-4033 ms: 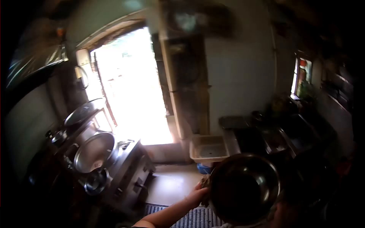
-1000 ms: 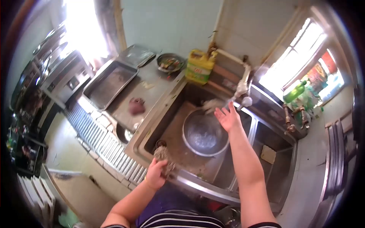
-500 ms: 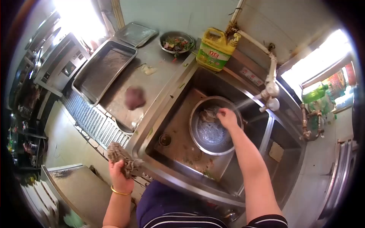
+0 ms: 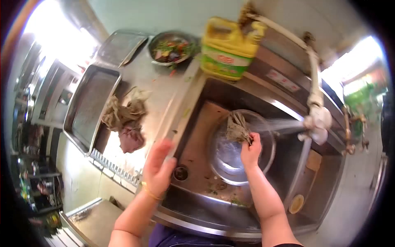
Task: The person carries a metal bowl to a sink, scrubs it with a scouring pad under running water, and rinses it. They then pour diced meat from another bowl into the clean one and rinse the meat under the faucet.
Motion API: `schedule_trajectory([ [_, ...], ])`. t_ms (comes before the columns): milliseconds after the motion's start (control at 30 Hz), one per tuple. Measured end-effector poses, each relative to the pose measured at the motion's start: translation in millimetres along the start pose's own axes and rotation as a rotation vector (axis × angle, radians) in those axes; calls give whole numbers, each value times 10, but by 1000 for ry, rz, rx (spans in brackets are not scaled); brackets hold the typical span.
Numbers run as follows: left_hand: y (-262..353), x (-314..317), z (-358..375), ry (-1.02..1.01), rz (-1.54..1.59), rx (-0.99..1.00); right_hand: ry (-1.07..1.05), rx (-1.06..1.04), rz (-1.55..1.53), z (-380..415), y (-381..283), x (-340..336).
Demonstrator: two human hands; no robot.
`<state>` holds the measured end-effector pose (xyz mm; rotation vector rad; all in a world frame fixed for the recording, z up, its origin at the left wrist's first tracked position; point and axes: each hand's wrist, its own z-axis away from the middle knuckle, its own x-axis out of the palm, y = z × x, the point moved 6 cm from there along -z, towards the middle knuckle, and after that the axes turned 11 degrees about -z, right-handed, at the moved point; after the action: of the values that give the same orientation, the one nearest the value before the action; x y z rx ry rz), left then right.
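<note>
My right hand (image 4: 251,152) grips a bunched grey-brown rag (image 4: 236,127) over a round metal basin (image 4: 271,158). The basin stands in the sink (image 4: 195,142) and holds shiny water. A spray from the tap (image 4: 317,120) shoots across toward the rag. My left hand (image 4: 158,171), slightly blurred, is empty with its fingers stretched out, above the sink's left edge. Left of it, on the metal counter, another grey-brown rag (image 4: 123,110) lies crumpled against a reddish-brown rag (image 4: 131,139).
A yellow detergent jug (image 4: 226,57) stands behind the sink. Beside it is a bowl of vegetable scraps (image 4: 173,48). Metal trays (image 4: 91,103) line the counter's left side. In the right-hand sink compartment are a tan block (image 4: 314,160) and a round yellowish item (image 4: 296,203).
The grey-brown rag from my left hand now lies on the counter by the reddish-brown one, and that hand is empty. My right hand has lifted a rag from the basin. The view has shifted.
</note>
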<state>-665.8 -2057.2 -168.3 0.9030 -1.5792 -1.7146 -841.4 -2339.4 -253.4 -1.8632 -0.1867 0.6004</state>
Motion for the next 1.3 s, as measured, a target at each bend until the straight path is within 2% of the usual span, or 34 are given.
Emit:
schedule_trajectory([
  [33, -15, 437, 37, -188, 134, -182, 75, 16, -91, -15, -134, -133],
  [67, -102, 894, 52, -343, 121, -265, 144, 24, -189, -25, -239, -254],
  [100, -206, 1359, 58, -412, 228, -263, 200, 16, -206, -48, -297, -337],
  [167, -281, 2249, -69, -541, 602, -702, 320, -1, -246, -86, -359, -509],
  [233, -277, 2900, -403, -722, 1063, -736, 274, -90, -124, -84, -500, -592],
  [267, -318, 3147, -535, -848, 1061, -717, 237, -107, -93, -72, -584, -641],
  [333, -264, 3398, -706, -730, 990, -720, 222, -191, 28, -75, -552, -825],
  [400, -159, 3427, -708, -741, 1013, -711, 261, -19, -390, -105, -312, -933],
  [433, -139, 3403, -674, -737, 1019, -718, 281, 58, -462, -157, -198, -920],
  [533, -471, 3356, -702, -513, 644, -577, 342, 356, -876, -341, 53, -688],
  [567, -605, 3365, -823, -509, 504, -490, 339, 327, -837, -348, 44, -634],
  [600, -626, 3347, -922, -432, 555, -516, 325, 298, -807, -371, 38, -511],
  [633, -631, 3311, -1047, -338, 602, -536, 308, 126, -518, -349, 91, -476],
  [667, -653, 3220, -1162, -230, 647, -545, 249, -29, -264, -312, -164, -446],
  [733, -595, 3288, -1049, -496, 934, -711, 235, -96, -179, -431, -39, -441],
  [800, 40, 3209, -556, -684, 949, -726, 455, 83, -762, -619, 54, -399],
  [833, -26, 3213, -574, -700, 923, -708, 487, 0, -728, -660, 46, -345],
  [867, -115, 3281, -585, -729, 906, -704, 383, -127, -478, -645, -102, -362],
  [900, -469, 3422, -704, -832, 844, -757, 312, -273, -242, -612, -244, -365],
  [933, -703, 3547, -810, -980, 1077, -811, 122, -376, 38, -541, -458, -366],
  [967, -559, 3498, -800, -925, 1146, -841, -49, -524, 281, -437, -654, -360],
  [1000, -442, 3406, -757, -916, 1099, -832, -101, -667, 553, -390, -845, -396],
  [1100, -311, 3343, -660, -917, 880, -706, -191, -561, 457, -392, -741, -494],
  [1133, -370, 3428, -660, -1001, 1003, -675, -209, -543, 409, -438, -769, -473],
  [1167, -421, 3502, -653, -1090, 1121, -647, -81, -632, 352, -451, -899, -501],
  [1233, -335, 3593, -537, -1164, 1259, -649, -61, -539, 366, -456, -819, -562],
  [1300, -423, 3651, -411, -1081, 1101, -666, -56, -440, 346, -407, -692, -560],
])
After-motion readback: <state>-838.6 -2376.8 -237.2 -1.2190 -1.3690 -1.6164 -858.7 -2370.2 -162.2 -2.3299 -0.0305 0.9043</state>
